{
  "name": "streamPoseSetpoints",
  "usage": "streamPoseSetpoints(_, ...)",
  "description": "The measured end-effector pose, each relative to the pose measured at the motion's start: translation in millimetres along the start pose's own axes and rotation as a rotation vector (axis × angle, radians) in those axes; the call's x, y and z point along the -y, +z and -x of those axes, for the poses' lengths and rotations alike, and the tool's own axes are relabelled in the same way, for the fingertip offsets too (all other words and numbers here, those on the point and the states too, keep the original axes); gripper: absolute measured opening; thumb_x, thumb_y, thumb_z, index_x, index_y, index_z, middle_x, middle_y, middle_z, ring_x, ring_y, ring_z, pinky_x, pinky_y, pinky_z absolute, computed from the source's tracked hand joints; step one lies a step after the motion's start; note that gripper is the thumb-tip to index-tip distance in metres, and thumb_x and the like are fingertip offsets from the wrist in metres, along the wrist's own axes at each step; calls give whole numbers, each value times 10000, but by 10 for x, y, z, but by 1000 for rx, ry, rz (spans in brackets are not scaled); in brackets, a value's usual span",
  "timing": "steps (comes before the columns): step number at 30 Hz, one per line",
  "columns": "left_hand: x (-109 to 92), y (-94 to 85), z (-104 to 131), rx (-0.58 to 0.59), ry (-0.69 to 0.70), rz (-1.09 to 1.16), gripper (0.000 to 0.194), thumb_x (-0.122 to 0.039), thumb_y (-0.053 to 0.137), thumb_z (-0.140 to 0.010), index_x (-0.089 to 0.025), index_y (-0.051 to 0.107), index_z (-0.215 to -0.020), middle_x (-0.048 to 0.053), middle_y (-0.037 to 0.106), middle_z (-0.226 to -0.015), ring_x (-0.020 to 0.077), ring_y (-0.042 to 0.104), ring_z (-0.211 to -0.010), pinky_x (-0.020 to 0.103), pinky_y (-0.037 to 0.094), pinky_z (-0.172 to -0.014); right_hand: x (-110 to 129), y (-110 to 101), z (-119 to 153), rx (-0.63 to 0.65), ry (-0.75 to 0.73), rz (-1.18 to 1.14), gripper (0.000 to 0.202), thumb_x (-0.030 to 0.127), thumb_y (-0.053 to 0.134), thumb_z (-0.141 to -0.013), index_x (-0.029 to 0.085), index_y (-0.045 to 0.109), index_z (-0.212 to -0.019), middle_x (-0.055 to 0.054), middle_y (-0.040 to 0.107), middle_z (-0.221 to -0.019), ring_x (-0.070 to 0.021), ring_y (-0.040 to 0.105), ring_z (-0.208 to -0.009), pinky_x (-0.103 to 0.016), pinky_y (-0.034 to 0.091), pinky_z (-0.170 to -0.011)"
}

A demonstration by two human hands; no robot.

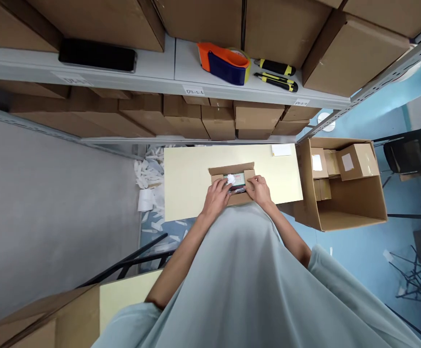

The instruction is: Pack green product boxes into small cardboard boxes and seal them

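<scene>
A small open cardboard box (pixel 236 198) sits on the pale yellow tabletop with its flaps folded out. Inside lies a white and green packet (pixel 238 179) with printing on it, and a wad of crumpled white paper (pixel 231 179) rests at its left. My left hand (pixel 216 195) reaches over the left side of the box, fingers bent, with the fingertips at the paper wad. At the other side, my right hand (pixel 259 190) pinches the box's right flap between thumb and fingers. The bottom of the box is hidden.
Above the table (pixel 192 164) runs a shelf (pixel 152 72) with cartons, a black phone (pixel 97 55), an orange and blue tape dispenser (pixel 225 63) and utility knives (pixel 277 77). A large carton (pixel 351 208) holding smaller boxes stands right. Paper scraps (pixel 148 169) lie left.
</scene>
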State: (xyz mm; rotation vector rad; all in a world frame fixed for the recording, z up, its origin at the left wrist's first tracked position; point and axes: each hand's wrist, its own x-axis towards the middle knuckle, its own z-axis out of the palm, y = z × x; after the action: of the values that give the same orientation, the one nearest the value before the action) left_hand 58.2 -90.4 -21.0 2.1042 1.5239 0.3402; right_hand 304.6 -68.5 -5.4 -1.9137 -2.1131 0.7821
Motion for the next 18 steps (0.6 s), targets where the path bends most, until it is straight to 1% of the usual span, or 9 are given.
streamPoseSetpoints(2, -5, 52, -129, 41, 76, -18, 484, -213, 536, -1080, -217, 729, -1524, 171, 598, -1722, 406, 504, -1567, 604, 498, -1203, 40, -8, -62, 18, -81, 35, 359, 345, 795, -1071, 210, 817, -1403, -166, 684, -1402, -336, 621, -1330, -442, 596, -1151)
streamPoseSetpoints(4, -3, 99, -268, 77, 117, -34, 483, -158, 499, -1067, -213, 775, -1460, 174, 625, -1698, 409, 513, -1561, 618, 500, -1184, 82, -18, -116, 41, -164, 66, 362, 330, 803, -1067, 213, 816, -1410, -162, 683, -1402, -339, 611, -1318, -459, 583, -1170)
streamPoseSetpoints(7, 17, 130, -422, 103, 108, -60, 442, -86, 499, -1015, -193, 867, -1234, 222, 750, -1491, 415, 562, -1505, 612, 508, -1151, 118, -28, -171, 70, -214, 105, 367, 316, 806, -1062, 220, 812, -1416, -165, 681, -1404, -352, 604, -1309, -485, 582, -1161)
streamPoseSetpoints(9, 29, 110, -438, 101, 90, -73, 414, -72, 502, -1000, -173, 881, -1133, 250, 785, -1357, 420, 576, -1492, 606, 506, -1151, 114, -32, -187, 74, -213, 105, 380, 318, 781, -1078, 220, 796, -1446, -167, 684, -1407, -352, 604, -1318, -485, 581, -1158)
streamPoseSetpoints(11, 30, 61, -362, 61, 85, -72, 399, -102, 497, -1027, -154, 870, -1159, 257, 770, -1392, 420, 543, -1553, 608, 489, -1193, 88, -41, -186, 86, -216, 82, 394, 318, 740, -1105, 211, 772, -1483, -162, 704, -1398, -343, 609, -1324, -469, 580, -1160)
streamPoseSetpoints(14, 16, -31, -96, -70, 50, -32, 417, -205, 498, -1096, -157, 800, -1379, 229, 648, -1641, 396, 466, -1654, 599, 452, -1278, 17, -79, -148, 108, -222, 40, 364, 310, 690, -1133, 200, 772, -1470, -151, 747, -1379, -329, 623, -1317, -449, 575, -1153)
streamPoseSetpoints(15, 15, -55, 19, -116, 17, -13, 430, -258, 507, -1117, -175, 764, -1451, 214, 618, -1682, 386, 463, -1661, 590, 446, -1296, -13, -99, -125, 114, -224, 30, 337, 306, 670, -1142, 203, 785, -1443, -145, 763, -1367, -325, 630, -1307, -445, 575, -1145)
streamPoseSetpoints(17, 26, -81, 250, -162, -58, 25, 478, -394, 573, -1126, -212, 701, -1549, 193, 632, -1670, 379, 487, -1645, 571, 445, -1315, -77, -148, -64, 129, -224, 19, 292, 312, 653, -1152, 217, 813, -1377, -132, 792, -1344, -319, 646, -1277, -444, 578, -1124)
streamPoseSetpoints(18, 40, -80, 356, -157, -85, 43, 535, -468, 633, -1104, -225, 678, -1578, 186, 654, -1643, 387, 495, -1638, 567, 445, -1322, -110, -175, -28, 145, -231, 19, 277, 331, 674, -1146, 222, 823, -1352, -126, 801, -1346, -318, 653, -1271, -447, 579, -1122)
